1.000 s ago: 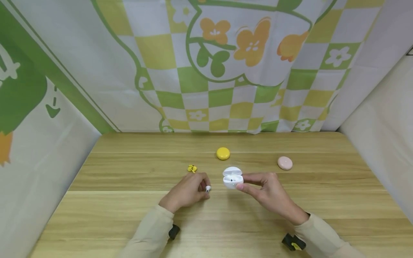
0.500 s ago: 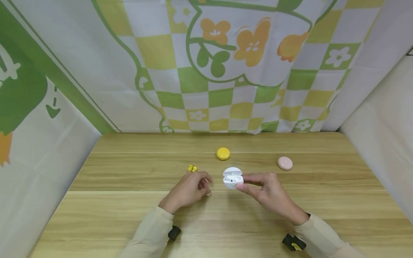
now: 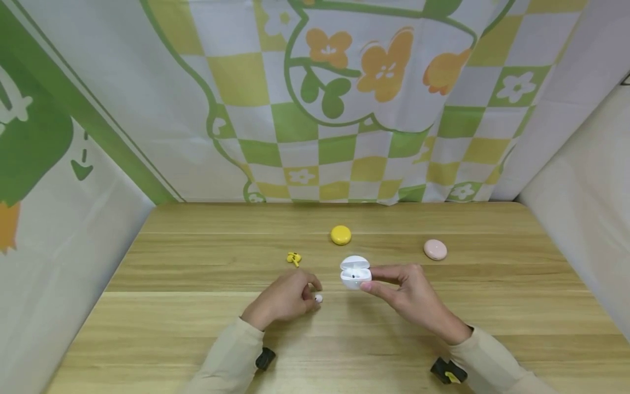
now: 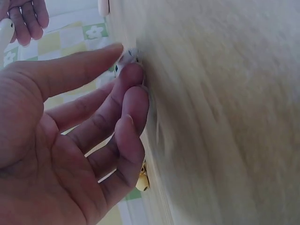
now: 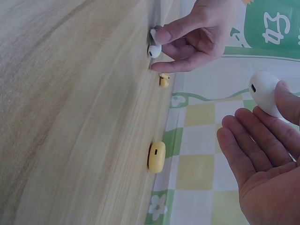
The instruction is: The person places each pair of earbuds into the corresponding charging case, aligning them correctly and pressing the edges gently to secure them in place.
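My left hand pinches a white earbud between thumb and fingers, just above or on the wooden table. In the right wrist view, the earbud shows its rounded head and part of its stem at the thumb tip; fingers partly cover it in the left wrist view. My right hand grips a white earbud case by its right side, thumb in front, with the lid raised. A small dark spot shows inside the case. Just beyond the left hand lie yellow earbuds.
A round yellow case stands with its lid down farther back on the wooden table. A pale pink case lies to the right. Patterned cloth hangs behind the table, with pale cloth walls at both sides.
My left hand shifts slightly nearer to me. The white earbud was almost hidden half a second ago and now shows at the fingertips, turned differently. Right hand and case stay in place.
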A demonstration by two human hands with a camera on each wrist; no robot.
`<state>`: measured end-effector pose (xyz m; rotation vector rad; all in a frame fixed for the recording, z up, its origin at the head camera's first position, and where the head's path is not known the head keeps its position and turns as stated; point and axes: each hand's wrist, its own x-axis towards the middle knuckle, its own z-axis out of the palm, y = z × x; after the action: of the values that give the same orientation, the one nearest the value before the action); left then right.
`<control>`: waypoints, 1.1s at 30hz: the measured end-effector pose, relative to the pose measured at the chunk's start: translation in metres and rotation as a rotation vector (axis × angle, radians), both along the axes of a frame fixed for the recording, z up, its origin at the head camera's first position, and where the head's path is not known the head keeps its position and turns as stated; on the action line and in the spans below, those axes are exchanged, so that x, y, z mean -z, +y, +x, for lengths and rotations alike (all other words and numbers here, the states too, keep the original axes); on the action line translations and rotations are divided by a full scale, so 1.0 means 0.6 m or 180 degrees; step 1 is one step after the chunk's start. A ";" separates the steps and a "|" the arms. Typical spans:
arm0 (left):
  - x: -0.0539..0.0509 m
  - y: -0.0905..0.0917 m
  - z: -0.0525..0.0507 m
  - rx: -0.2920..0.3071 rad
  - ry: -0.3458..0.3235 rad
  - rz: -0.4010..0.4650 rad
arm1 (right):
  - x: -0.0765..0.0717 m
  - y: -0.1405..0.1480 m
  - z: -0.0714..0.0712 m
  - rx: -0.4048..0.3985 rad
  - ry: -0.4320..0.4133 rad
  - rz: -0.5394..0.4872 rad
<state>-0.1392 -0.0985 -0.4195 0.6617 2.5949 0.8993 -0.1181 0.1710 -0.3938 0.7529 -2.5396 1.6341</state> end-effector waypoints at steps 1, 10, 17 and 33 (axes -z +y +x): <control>0.000 0.000 0.000 0.0008 -0.0009 0.0010 | 0.000 0.000 0.000 0.0003 -0.0003 0.0004; 0.000 0.003 0.000 -0.0019 0.0035 0.0012 | -0.001 -0.001 0.000 0.0009 0.0011 -0.0018; 0.005 0.008 -0.001 -0.0056 0.0160 0.0031 | 0.000 -0.001 0.000 0.0014 0.0014 -0.0002; 0.003 0.016 -0.002 -0.0057 0.0288 0.0418 | 0.000 0.000 0.001 0.0030 -0.0015 0.0021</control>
<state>-0.1402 -0.0888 -0.4215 0.7307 2.6418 1.0765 -0.1176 0.1710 -0.3941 0.7372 -2.5488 1.6276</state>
